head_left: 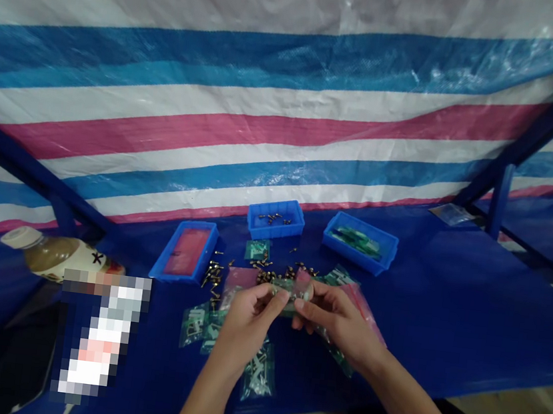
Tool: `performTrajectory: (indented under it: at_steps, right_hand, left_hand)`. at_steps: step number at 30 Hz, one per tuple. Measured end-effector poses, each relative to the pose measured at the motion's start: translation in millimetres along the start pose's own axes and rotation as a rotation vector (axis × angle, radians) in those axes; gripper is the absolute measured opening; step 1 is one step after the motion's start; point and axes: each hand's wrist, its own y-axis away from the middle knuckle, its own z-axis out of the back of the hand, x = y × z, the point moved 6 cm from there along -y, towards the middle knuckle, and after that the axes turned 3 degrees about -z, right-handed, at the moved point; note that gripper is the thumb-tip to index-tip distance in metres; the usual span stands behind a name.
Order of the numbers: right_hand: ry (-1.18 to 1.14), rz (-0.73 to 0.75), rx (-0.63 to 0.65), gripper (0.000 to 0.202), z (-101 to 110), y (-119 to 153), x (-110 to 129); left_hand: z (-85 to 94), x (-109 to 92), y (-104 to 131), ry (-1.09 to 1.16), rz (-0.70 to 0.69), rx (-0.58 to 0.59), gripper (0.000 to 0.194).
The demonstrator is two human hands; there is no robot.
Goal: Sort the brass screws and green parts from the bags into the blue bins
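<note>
My left hand (257, 305) and my right hand (327, 310) meet over the middle of the table, each pinching a small clear plastic bag (290, 296). What the bag holds is too small to make out. Close beyond my fingers lie loose brass-coloured metal pieces (270, 277), and more of them (215, 277) are scattered to the left. Green-tinted bags with pale parts (259, 373) rest below and left of my left hand. A pink bag (241, 282) shows behind my left hand, and another pink bag (362, 305) is partly covered by my right hand.
Three blue trays stand farther back: one with a pink stack (185, 251), one with several metal pieces (275, 219), one with green bags (359, 241). A drink bottle (61, 256) lies at left, near a dark phone-like slab (25, 354). A striped sheet (267, 118) hangs behind.
</note>
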Motion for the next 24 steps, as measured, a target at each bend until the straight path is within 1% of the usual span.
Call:
performTrajectory:
  at_steps: [2, 6, 10, 15, 19, 22, 24]
  right_hand:
    - [0.03, 0.013, -0.011, 0.039, 0.3, 0.1, 0.4]
    - [0.109, 0.034, -0.032, 0.047, 1.8, -1.9, -1.7]
    - [0.139, 0.037, -0.068, 0.038, 5.2, -2.7, -1.4]
    - [0.162, 0.069, -0.036, 0.027, 7.8, -3.2, -3.2]
    - [0.171, 0.097, -0.035, 0.021, 8.5, -4.4, -6.3]
    - [0.168, 0.11, -0.056, 0.018, 7.7, -4.6, -7.0]
    - [0.189, 0.114, -0.097, 0.02, 8.7, -4.4, -7.4]
  left_hand:
    - [0.6, 1.1, -0.7, 0.005, -0.002, -0.019, 0.033]
    - [1.2, 6.4, -3.7, 0.007, 0.011, -0.02, 0.033]
    - [3.8, 7.6, -3.4, 0.013, -0.007, -0.058, 0.029]
    - [2.5, 8.0, -3.3, 0.024, -0.048, 0.013, 0.025]
    - [1.6, 9.5, -4.1, 0.014, -0.025, 0.042, 0.024]
    - [-3.0, 8.2, -4.0, 0.028, -0.005, 0.074, 0.027]
    - [-5.8, 8.0, -4.2, 0.034, 0.001, 0.08, 0.03]
